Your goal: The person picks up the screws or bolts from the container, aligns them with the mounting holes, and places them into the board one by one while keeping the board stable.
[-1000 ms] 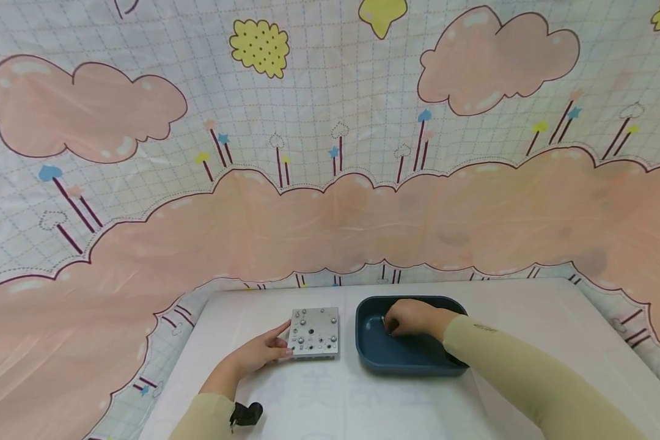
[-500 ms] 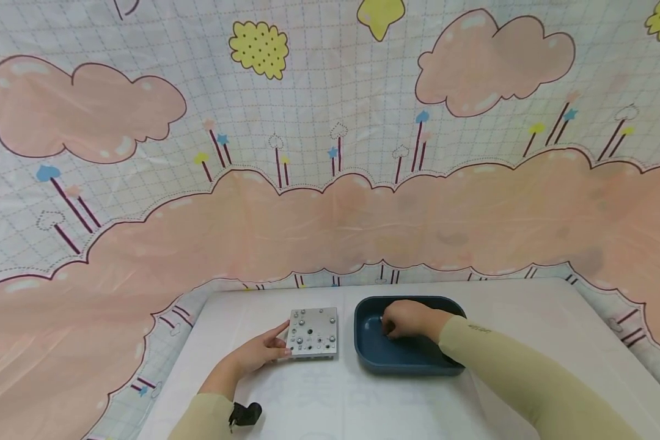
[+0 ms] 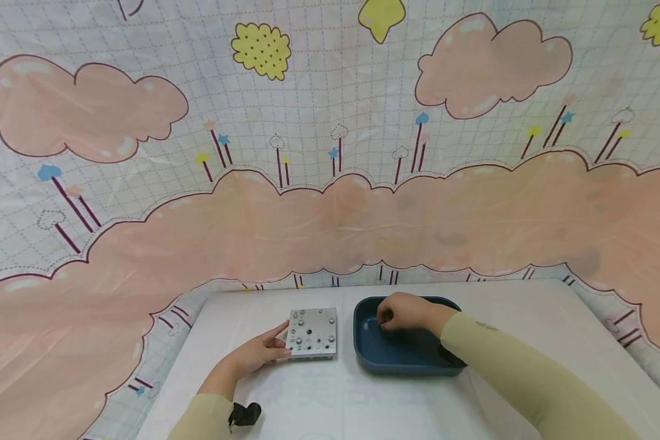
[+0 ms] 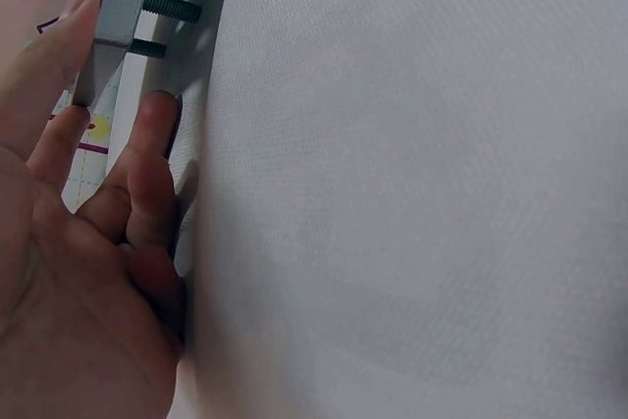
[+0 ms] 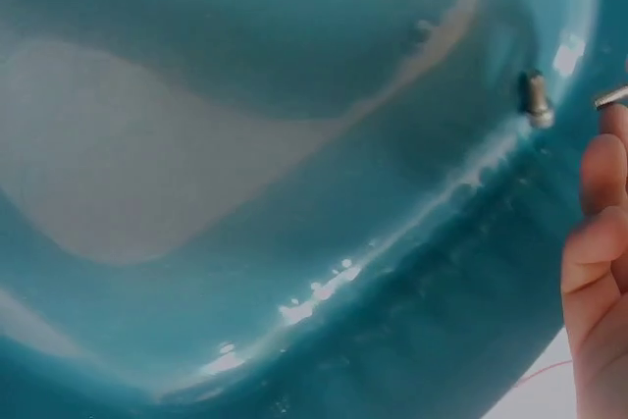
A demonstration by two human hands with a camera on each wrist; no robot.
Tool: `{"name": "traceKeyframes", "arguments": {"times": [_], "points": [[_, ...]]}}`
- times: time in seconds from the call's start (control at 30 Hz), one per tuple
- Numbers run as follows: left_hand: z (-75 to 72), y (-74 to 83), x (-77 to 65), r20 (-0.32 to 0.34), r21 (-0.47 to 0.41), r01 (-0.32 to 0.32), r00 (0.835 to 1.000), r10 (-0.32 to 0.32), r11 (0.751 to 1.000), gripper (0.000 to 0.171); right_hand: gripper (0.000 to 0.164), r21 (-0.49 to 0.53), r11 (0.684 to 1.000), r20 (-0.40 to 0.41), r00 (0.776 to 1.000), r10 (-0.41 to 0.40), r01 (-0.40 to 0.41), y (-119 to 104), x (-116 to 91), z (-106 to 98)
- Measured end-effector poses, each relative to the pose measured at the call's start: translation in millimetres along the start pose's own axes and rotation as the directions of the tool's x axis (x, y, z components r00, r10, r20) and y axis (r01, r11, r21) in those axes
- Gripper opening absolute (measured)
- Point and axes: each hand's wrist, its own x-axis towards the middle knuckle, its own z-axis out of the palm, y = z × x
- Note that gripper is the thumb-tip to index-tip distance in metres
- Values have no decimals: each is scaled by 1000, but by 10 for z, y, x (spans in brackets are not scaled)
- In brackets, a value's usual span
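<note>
My left hand [image 3: 260, 352] grips the left edge of a silver metal plate [image 3: 312, 333] between thumb and finger. Bolt heads and holes dot the plate's top. In the left wrist view, threaded bolts [image 4: 172, 7] stick out from its underside, while the other fingers curl loosely near the tabletop. Over the dark blue tray [image 3: 382, 368] is my right hand [image 3: 409, 311], with fingers bent together. The right wrist view has a small metal piece [image 5: 610, 97] at its fingertips, partly cut off by the frame. A small screw [image 5: 537, 98] lies inside the tray close to those fingers.
Both plate and tray are on a white-covered table [image 3: 308, 403], the tray to the plate's right. A black device [image 3: 245, 415] is strapped at the left wrist. Behind the table hangs a patterned curtain [image 3: 330, 226].
My right hand has risen slightly and shifted toward the tray's far left part. The left hand and the metal plate stay where they were.
</note>
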Motion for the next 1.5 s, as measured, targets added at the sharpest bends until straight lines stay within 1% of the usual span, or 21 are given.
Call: {"name": "traceKeyframes", "arguments": {"times": [0.23,0.4,0.5,0.63,0.8,0.87,1.0,1.17,1.33,1.5], "points": [[0,3,1,6,4,-6,1000,6,1000,84,4,93,995,-44,999,-19,23,-97,-18,-76],[-3,1,2,2,7,-9,1000,9,1000,84,4,148,989,-64,998,-15,24,-231,27,-125],[-5,0,-2,11,6,-18,1000,18,1000,83,4,189,982,-86,996,-11,27,-326,62,-136],[-13,2,-7,24,-3,-25,999,25,1000,83,5,266,964,-101,995,0,27,-466,127,-118],[-11,3,-2,23,-5,-24,999,24,1000,83,7,370,929,-87,996,20,14,-641,249,-51],[-7,6,1,17,-2,-22,1000,22,1000,83,6,397,917,-80,997,17,16,-709,303,-21],[-4,22,-9,13,-6,-19,1000,19,1000,82,5,403,914,-71,997,-10,38,-826,405,50],[-1,17,-18,4,-8,-16,1000,16,1000,82,5,348,936,-75,997,-23,48,-941,526,138],[-11,0,-4,5,-16,-7,1000,7,1000,83,4,288,957,-87,996,-10,35,-1034,633,178],[-21,8,-7,18,-16,-13,1000,13,1000,84,9,251,968,-78,997,24,-4,-1082,704,233]]}}
